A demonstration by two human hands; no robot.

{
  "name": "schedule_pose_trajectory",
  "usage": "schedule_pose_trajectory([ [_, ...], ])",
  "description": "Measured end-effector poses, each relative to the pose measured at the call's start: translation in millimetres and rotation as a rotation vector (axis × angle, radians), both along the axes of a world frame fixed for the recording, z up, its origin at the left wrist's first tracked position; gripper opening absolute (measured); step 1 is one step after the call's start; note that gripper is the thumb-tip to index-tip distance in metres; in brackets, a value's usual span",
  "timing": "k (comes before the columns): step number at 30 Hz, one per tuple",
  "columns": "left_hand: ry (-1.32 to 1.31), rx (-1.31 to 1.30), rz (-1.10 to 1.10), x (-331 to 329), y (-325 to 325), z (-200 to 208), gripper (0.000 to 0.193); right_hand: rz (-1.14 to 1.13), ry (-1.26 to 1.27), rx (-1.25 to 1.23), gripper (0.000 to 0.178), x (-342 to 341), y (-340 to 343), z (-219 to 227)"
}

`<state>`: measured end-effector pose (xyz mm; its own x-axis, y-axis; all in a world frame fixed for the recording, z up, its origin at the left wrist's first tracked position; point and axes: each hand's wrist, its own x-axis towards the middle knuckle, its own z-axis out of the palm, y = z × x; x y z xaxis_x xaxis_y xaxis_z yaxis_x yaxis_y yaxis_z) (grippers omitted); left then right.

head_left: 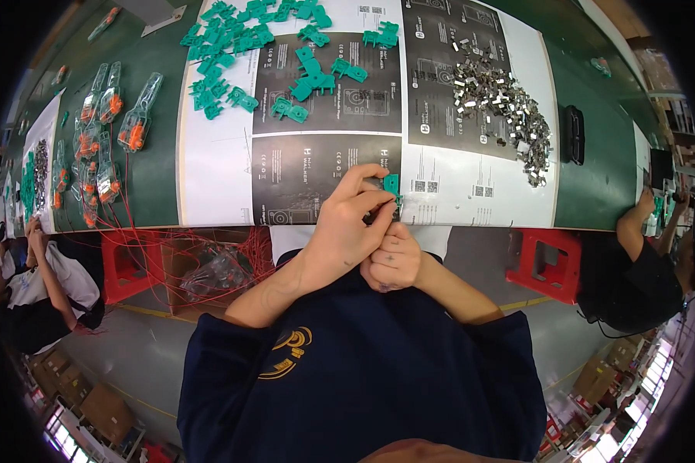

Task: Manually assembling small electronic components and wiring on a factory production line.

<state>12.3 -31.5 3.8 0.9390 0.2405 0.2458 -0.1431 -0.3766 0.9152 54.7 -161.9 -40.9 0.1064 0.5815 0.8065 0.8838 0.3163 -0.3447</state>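
My left hand is closed at the near edge of the table, its fingertips pinched at a small green plastic part. The fingers cover much of that part. Right below it, my right hand is curled into a fist against the left hand. Whatever its fingers may hold is hidden. Several like green plastic parts lie scattered on the printed sheets ahead, with a denser heap of them at the far left. A spread pile of small shiny metal pieces lies to the right.
Clear plastic housings with orange parts and red wires lie on the green table at left. A black case rests at right. Below the edge stand red stools and a carton with bagged pieces. Other people sit at both sides.
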Motion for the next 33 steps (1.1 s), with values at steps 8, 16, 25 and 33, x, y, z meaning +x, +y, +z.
schedule_pose_trajectory([
  [8, 0.015, 0.049, -0.064, 2, 7, 2, 0.011, 0.011, 0.228, 0.047, 0.031, -1, -9, 16],
  [16, -0.032, 0.100, -0.087, 0, 3, 8, 0.011, 0.101, 1.132, 0.296, 0.051, 19, -8, 63],
  [25, -0.012, 0.052, -0.064, 1, -1, 8, 0.012, 0.005, 1.220, 0.274, 0.051, 25, 4, 52],
  [33, 0.001, 0.018, -0.080, 0, 3, 3, 0.010, -0.017, 1.052, -0.002, 0.046, 36, 13, 58],
])
